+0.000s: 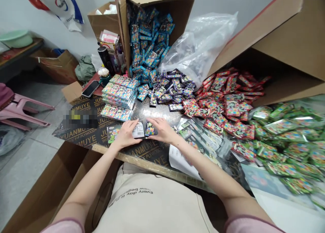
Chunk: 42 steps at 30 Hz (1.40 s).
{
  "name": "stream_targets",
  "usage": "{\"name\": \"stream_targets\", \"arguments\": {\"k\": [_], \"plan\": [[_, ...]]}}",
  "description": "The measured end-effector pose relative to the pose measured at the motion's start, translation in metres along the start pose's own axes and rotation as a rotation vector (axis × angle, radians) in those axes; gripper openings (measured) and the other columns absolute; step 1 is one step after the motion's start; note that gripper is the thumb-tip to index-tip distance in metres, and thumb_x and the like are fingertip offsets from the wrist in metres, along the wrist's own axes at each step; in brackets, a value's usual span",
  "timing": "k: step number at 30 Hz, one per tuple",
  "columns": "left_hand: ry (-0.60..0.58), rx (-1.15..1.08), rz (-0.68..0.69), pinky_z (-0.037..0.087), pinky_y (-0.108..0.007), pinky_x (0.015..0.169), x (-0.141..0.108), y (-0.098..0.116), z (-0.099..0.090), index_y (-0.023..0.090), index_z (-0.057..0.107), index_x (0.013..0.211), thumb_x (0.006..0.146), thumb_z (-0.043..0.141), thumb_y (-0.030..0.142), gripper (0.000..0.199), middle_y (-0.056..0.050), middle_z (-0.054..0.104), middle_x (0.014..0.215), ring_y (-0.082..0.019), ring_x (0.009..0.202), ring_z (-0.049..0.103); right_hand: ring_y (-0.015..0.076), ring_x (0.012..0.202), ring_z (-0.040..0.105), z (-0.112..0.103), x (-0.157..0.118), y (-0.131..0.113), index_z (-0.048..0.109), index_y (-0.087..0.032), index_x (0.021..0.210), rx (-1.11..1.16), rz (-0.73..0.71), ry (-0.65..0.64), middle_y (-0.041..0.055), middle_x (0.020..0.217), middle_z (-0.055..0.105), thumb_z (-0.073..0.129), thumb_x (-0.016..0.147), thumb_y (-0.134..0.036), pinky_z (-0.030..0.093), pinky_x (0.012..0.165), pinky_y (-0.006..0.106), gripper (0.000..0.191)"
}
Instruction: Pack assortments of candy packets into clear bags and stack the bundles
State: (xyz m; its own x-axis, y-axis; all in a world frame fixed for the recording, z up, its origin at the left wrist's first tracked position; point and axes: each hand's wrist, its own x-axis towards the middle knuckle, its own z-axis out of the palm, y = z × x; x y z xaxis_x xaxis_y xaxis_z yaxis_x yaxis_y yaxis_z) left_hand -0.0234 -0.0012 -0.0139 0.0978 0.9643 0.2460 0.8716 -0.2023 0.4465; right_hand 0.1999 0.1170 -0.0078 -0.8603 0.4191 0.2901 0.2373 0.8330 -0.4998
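Facing you at the near edge is your cream apron (157, 209), and just beyond it the dark lettered surface (154, 156). Your left hand (128, 133) lies across a flat printed package (138, 131), its fingers and thumb spread to grasp it at top and bottom, leaving a white barcode panel uncovered. Your right hand (161, 130) grasps a small purple packet (150, 129) between fingers and thumb, just beside that panel; whether the two pieces are joined, you cannot tell. Both lie low over the surface, in front of your body.

Judging by their size and shine, they should be light, fairly stiff along the edges and rather slippery. Take hold by opposite edges, fingers on the far side and thumbs on the near one; a hard pinch in the middle could crease the printed faces.

To the right of your right hand lie printed sheets (200, 138). Beyond your left hand stands a stack of glossy blue packs (119, 96), with a phone (90, 88) to its left. Farther out spread purple packets (175, 86), red packets (228, 106) and green packets (291, 135); behind, a tipped cardboard box (123, 26) spills blue packets (149, 40).
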Motion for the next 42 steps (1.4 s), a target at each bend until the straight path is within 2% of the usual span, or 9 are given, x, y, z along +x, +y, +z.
{"name": "stream_targets", "arguments": {"k": [7,13,16,23,27,30,34,37,42], "plan": [[-0.126,-0.109,0.170,0.042,-0.047,0.103,0.019,0.020,0.009,0.018,0.026,0.151,0.060,0.082,0.033,0.107,-0.013,0.056,0.134,-0.030,0.115,0.053,0.0316,0.114,0.055,-0.015,-0.021,-0.006,0.033,-0.022,0.147,0.072,-0.051,-0.122,0.0140,0.137,0.056,0.071,0.077,-0.050,0.037,0.096,0.048,0.085],[0.046,-0.159,0.033,0.048,-0.043,0.095,0.025,0.027,0.022,0.017,0.031,0.149,0.064,0.080,0.044,0.101,-0.013,0.061,0.122,-0.028,0.106,0.057,0.0310,0.122,0.053,-0.006,-0.044,-0.021,0.035,-0.021,0.146,0.018,0.205,0.248,0.0154,0.132,0.060,0.068,0.076,-0.061,0.024,0.108,0.051,0.088],[0.061,-0.164,0.024,0.049,-0.042,0.095,0.029,0.034,0.025,0.017,0.030,0.149,0.065,0.080,0.045,0.101,-0.012,0.062,0.120,-0.027,0.105,0.057,0.0244,0.116,0.059,-0.002,-0.048,-0.026,0.034,-0.023,0.147,0.088,0.152,0.179,0.0109,0.132,0.061,0.052,0.091,-0.053,0.020,0.112,0.049,0.065],[-0.143,-0.018,-0.058,0.047,-0.046,0.097,0.015,0.029,0.047,0.016,0.040,0.144,0.063,0.081,0.041,0.094,-0.014,0.061,0.125,-0.031,0.111,0.056,0.0390,0.142,0.025,-0.055,-0.052,0.079,0.040,-0.023,0.144,-0.361,0.738,0.408,0.0169,0.151,0.039,0.064,0.078,-0.045,0.015,0.109,0.062,0.073],[-0.213,0.056,-0.090,0.040,-0.053,0.103,0.007,0.025,0.054,0.016,0.049,0.137,0.062,0.083,0.040,0.085,-0.018,0.055,0.134,-0.037,0.122,0.050,0.0402,0.132,0.040,-0.082,-0.057,0.113,0.044,-0.016,0.140,-0.321,0.767,0.333,0.0199,0.139,0.051,0.064,0.068,-0.033,0.013,0.110,0.064,0.076],[-0.064,-0.122,-0.163,0.034,-0.053,0.108,0.014,0.042,0.047,0.020,0.048,0.137,0.062,0.083,0.047,0.088,-0.019,0.043,0.145,-0.037,0.132,0.043,0.0331,0.116,0.055,-0.077,-0.049,0.083,0.049,-0.016,0.132,0.132,0.578,0.303,0.0156,0.128,0.060,0.062,0.067,-0.039,0.037,0.103,0.052,0.070],[0.003,-0.609,-0.299,0.048,-0.038,0.090,0.032,0.076,0.035,0.017,0.061,0.113,0.068,0.078,0.046,0.056,-0.011,0.063,0.116,-0.023,0.100,0.062,0.0242,0.082,0.068,-0.042,-0.037,0.020,0.059,-0.015,0.109,1.096,0.464,-0.355,0.0105,0.095,0.072,0.047,0.078,-0.053,0.056,0.070,0.037,0.050],[-0.154,-0.880,-0.433,0.049,-0.029,0.070,0.036,0.091,0.030,0.014,0.063,0.081,0.058,0.084,0.043,0.042,-0.001,0.065,0.076,-0.016,0.070,0.060,0.0224,0.062,0.068,-0.011,-0.039,-0.004,0.059,-0.015,0.093,1.414,0.575,-0.574,0.0107,0.075,0.072,0.026,0.085,-0.060,0.054,0.050,0.032,0.057],[-0.164,-1.300,-0.760,0.050,-0.029,0.066,0.027,0.088,0.030,0.012,0.068,0.083,0.052,0.086,0.043,0.047,-0.001,0.068,0.071,-0.014,0.062,0.061,0.0290,0.092,0.069,0.004,-0.048,-0.012,0.058,-0.016,0.116,0.962,0.620,-0.089,0.0164,0.105,0.069,0.038,0.078,-0.080,0.058,0.072,0.043,0.077]]}}
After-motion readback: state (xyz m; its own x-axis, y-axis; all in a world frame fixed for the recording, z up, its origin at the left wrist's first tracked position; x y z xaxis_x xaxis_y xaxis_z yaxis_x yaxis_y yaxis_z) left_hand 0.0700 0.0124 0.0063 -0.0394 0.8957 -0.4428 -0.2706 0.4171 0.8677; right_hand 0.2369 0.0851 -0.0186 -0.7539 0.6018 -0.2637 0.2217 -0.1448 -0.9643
